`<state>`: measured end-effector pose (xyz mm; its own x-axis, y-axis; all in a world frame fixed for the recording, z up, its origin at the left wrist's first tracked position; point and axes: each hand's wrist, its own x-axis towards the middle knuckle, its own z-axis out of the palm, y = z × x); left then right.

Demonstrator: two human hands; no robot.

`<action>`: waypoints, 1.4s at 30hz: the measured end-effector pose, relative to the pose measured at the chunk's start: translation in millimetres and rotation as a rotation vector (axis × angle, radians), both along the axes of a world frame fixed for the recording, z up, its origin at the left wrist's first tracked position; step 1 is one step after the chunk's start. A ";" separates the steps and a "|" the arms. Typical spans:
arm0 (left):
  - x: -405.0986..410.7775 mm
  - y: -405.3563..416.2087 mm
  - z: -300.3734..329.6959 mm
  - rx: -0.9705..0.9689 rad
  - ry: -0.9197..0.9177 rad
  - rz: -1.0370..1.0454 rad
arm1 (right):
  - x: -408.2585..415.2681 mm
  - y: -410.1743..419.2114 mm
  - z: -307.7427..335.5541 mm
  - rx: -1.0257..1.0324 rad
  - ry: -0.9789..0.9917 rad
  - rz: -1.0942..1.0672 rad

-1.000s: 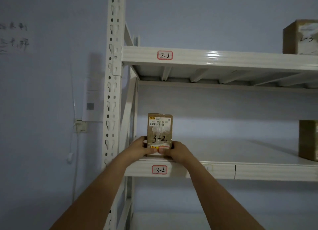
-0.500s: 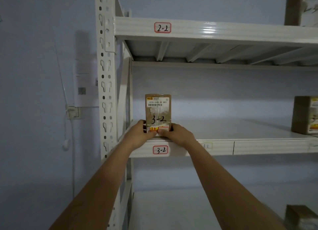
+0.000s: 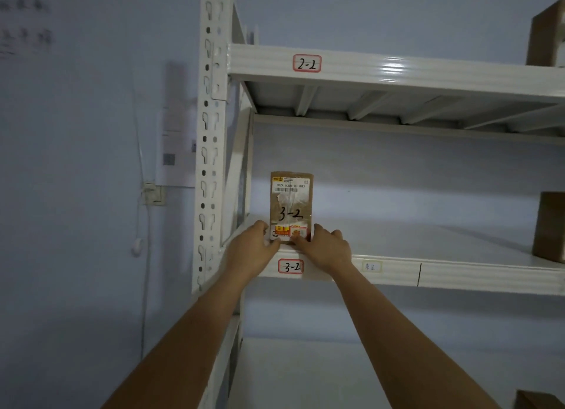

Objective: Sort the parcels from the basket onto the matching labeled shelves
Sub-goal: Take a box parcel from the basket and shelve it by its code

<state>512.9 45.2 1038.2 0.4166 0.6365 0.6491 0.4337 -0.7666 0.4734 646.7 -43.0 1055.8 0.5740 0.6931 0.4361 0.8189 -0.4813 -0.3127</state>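
A small brown cardboard parcel (image 3: 291, 207) marked "3-2" stands upright at the left front of the middle shelf (image 3: 458, 274), directly above that shelf's "3-2" label (image 3: 290, 266). My left hand (image 3: 252, 249) grips the parcel's lower left edge, thumb on its front. On the lower right edge my right hand (image 3: 327, 248) holds it, thumb across the bottom of the front. The shelf above carries a "2-2" label (image 3: 306, 63). The basket is out of view.
Other cardboard boxes sit at the right: one on the top shelf (image 3: 547, 35), one on the middle shelf (image 3: 550, 225), one low down (image 3: 538, 399). The white perforated upright post (image 3: 211, 133) stands just left of my hands. A socket and cord (image 3: 153, 191) hang on the wall.
The view shifted down and then back up. The parcel stays upright on the 3-2 shelf with both hands still holding its lower edges.
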 end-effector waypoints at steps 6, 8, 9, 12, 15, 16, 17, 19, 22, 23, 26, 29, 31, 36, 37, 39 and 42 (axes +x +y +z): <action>-42.8 -46.5 -88.2 0.024 -0.150 -0.091 | -37.8 -36.9 -45.6 0.325 -0.101 0.128; -63.5 -64.1 -126.8 -0.126 -0.125 -0.049 | -51.3 -47.7 -75.1 0.416 -0.087 0.231; -75.5 -71.4 -145.5 -0.191 -0.090 -0.002 | -61.5 -54.0 -88.6 0.424 -0.022 0.276; -119.7 -88.1 -191.3 -0.319 0.072 0.198 | -96.5 -59.3 -128.9 0.237 0.061 0.427; -172.2 -99.6 -221.7 -0.422 0.125 0.345 | -145.3 -47.3 -172.7 -0.011 0.044 0.630; -190.3 -102.7 -229.9 -0.434 0.147 0.387 | -164.0 -42.2 -186.9 -0.077 0.062 0.676; -208.8 -105.5 -237.2 -0.444 0.176 0.427 | -183.9 -37.1 -201.4 -0.141 0.086 0.718; -247.6 -109.7 -252.2 -0.481 0.234 0.484 | -224.6 -28.3 -229.2 -0.234 0.134 0.803; -308.0 -114.3 -273.1 -0.560 0.306 0.546 | -282.7 -14.7 -269.6 -0.396 0.192 0.895; -329.2 -114.9 -280.5 -0.581 0.338 0.565 | -301.4 -9.0 -283.3 -0.454 0.203 0.921; -396.0 -115.9 -311.0 -0.646 0.456 0.627 | -355.6 8.7 -325.9 -0.597 0.257 0.986; -463.1 -116.9 -355.3 -0.768 0.561 0.703 | -408.6 30.7 -375.2 -0.693 0.272 1.019; -505.7 -117.1 -391.8 -0.861 0.594 0.738 | -444.5 47.7 -410.1 -0.759 0.263 1.039; -592.8 -128.9 -472.3 -1.084 0.670 0.776 | -527.8 69.3 -495.3 -0.947 0.220 1.080; -606.2 -128.8 -486.2 -1.129 0.666 0.806 | -541.1 70.7 -512.5 -0.986 0.219 1.113; -624.4 -127.8 -511.8 -1.202 0.649 0.859 | -561.1 71.6 -545.3 -1.054 0.195 1.175; -639.4 -121.7 -555.8 -1.273 0.657 0.853 | -579.9 73.6 -600.6 -1.147 0.159 1.218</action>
